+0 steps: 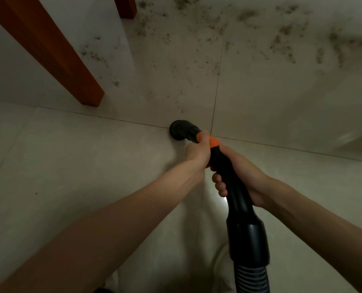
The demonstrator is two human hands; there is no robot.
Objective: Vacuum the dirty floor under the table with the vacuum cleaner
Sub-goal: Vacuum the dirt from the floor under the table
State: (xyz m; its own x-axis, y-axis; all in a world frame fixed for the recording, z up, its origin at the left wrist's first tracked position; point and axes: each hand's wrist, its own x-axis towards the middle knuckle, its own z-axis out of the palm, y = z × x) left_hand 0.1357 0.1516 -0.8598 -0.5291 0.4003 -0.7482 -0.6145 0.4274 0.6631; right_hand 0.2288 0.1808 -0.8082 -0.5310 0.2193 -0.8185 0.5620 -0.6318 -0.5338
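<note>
Both hands grip the black vacuum wand (pixel 233 182): left hand (pixel 198 152) curled near the orange collar (pixel 214 141), right hand (pixel 242 176) wrapped behind; nozzle (pixel 179 131) on pale tiles (pixel 91 166), dirt (pixel 260 39) beyond, by 1 table leg (pixel 48 51).

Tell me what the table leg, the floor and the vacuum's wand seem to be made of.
The reddish-brown square table leg looks like stained or painted wood: matte, even colour, sharp edges. The pale floor looks like glazed tile: thin grout lines and a soft sheen. The black vacuum wand with an orange collar, which both hands hold, looks like smooth moulded plastic with a dull gloss; its ribbed grey hose looks like flexible plastic.
</note>
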